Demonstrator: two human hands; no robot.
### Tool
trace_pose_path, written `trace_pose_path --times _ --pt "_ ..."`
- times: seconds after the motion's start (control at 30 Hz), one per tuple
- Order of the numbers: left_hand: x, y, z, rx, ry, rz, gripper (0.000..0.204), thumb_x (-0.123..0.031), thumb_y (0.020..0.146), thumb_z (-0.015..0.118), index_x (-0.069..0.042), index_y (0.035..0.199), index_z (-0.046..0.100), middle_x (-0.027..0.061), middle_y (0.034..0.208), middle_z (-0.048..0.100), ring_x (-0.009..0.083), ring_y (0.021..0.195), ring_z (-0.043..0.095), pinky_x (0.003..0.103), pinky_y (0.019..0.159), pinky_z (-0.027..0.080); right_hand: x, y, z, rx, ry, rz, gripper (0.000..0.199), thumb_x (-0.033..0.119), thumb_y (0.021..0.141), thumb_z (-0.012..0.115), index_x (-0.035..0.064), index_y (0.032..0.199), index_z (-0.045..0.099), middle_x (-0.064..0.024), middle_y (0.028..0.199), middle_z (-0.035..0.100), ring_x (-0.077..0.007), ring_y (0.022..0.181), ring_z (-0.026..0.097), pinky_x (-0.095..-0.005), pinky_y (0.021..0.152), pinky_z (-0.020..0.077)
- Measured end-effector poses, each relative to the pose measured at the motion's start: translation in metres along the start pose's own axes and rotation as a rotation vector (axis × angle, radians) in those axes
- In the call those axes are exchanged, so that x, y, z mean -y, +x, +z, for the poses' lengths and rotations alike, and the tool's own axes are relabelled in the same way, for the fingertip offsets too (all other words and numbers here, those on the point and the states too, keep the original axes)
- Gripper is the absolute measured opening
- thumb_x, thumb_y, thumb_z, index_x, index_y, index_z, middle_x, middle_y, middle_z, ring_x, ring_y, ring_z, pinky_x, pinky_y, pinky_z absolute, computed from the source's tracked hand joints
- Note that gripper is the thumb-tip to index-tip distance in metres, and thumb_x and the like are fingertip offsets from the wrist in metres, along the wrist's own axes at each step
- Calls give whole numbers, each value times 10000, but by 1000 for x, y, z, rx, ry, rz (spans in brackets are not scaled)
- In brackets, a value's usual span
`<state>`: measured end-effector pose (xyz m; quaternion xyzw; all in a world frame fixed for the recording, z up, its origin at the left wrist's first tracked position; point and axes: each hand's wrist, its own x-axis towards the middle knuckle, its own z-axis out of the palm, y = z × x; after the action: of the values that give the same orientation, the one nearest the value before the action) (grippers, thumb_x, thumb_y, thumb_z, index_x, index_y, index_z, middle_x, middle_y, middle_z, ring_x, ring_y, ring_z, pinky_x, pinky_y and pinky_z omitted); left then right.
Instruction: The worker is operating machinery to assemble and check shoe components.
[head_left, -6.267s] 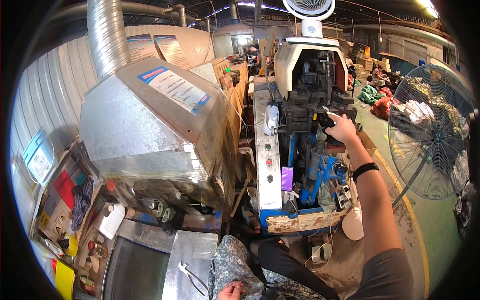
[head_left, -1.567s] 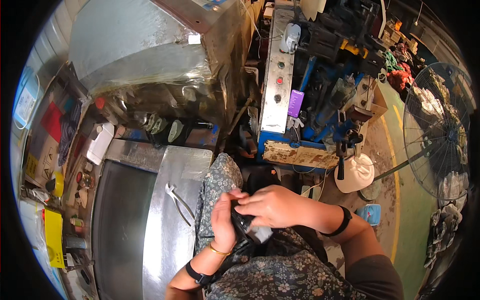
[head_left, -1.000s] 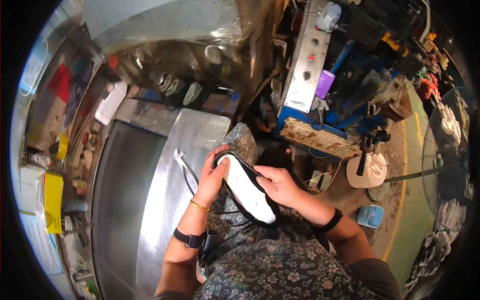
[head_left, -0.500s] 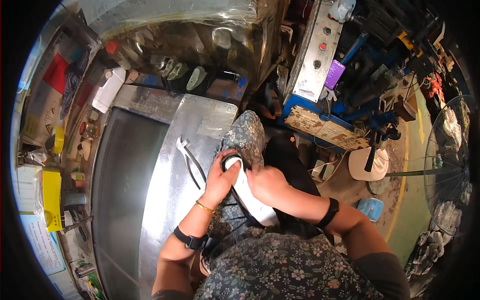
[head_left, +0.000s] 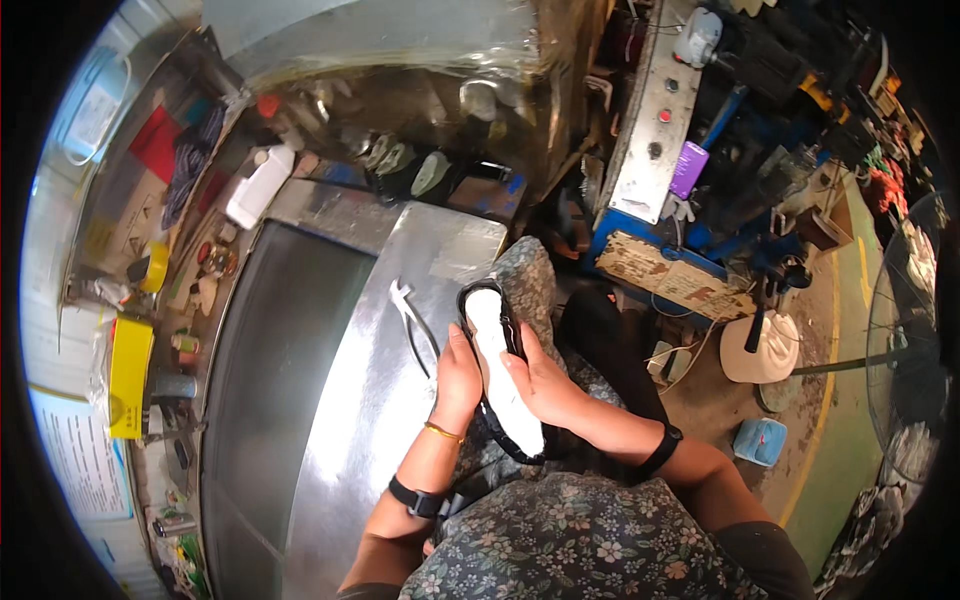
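A black shoe upper (head_left: 492, 348) with a white, sole-shaped face turned upward rests over my lap, its rounded end pointing away from me. Dark gathered material rims the white face. Along its left side lies my left hand (head_left: 458, 378), fingers curled against the edge. My right hand (head_left: 541, 381) grips the opposite side, its thumb over the white face. Left of the upper, a pair of metal pincers (head_left: 414, 325) with dark handles lies on the shiny metal table (head_left: 345, 370); my left hand hides part of the handle ends.
A dark belt-like surface (head_left: 280, 330) runs along the table's left side. Beyond the table are several shoe-shaped pieces (head_left: 430, 173). At right stand a machine panel with buttons (head_left: 648, 150), a pale hat (head_left: 760, 348), a blue container (head_left: 760, 441) and a wire fan (head_left: 910, 340).
My hands have moved from the rounded end down along the sides of the shoe upper, so more of its white face and dark rim shows. The whole view has shifted slightly.
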<state>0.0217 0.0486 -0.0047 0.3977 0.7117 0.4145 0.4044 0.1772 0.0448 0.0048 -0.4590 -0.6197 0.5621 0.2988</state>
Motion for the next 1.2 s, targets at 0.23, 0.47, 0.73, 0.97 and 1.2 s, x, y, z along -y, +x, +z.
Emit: trace_pose_path --times 0.23,0.47,0.73,0.97,1.2 --pt "-19 -23 -54 211 865 382 446 -303 988 442 109 1153 492 260 737 642 426 673 645 495 595 514 -10 -8 28 -108 -173 -138 765 360 985 488 -116 1465 130 -406 1389 342 -518 1221 465 -465 1002 431" --pt "20 -50 -35 -7 446 373 612 -459 1028 296 67 1186 565 269 745 656 432 694 655 473 668 525 -15 -20 18 -94 -263 -133 749 389 999 449 -62 1494 113 -356 1410 374 -486 1251 467 -435 1067 368" --pt "-25 59 9 218 276 107 801 -571 1008 171 50 947 674 348 1004 622 502 1029 567 515 919 433 2 87 -40 -114 -306 252 624 460 1038 267 -58 1144 598 -313 994 653 -426 1031 618 -457 923 475" --pt "-3 46 5 154 411 419 478 -321 1015 342 39 1000 655 270 990 669 435 906 635 481 835 496 10 76 -13 -273 -864 -177 301 282 988 463 42 874 604 -193 839 679 -342 832 666 -408 714 532" --pt "1 37 -20 2 -1081 -378 268 -251 937 486 -23 938 626 108 836 670 238 765 649 355 720 535 34 -29 -24 107 -393 -292 718 302 762 806 67 1356 479 -201 1279 496 -336 1131 543 -409 959 454"
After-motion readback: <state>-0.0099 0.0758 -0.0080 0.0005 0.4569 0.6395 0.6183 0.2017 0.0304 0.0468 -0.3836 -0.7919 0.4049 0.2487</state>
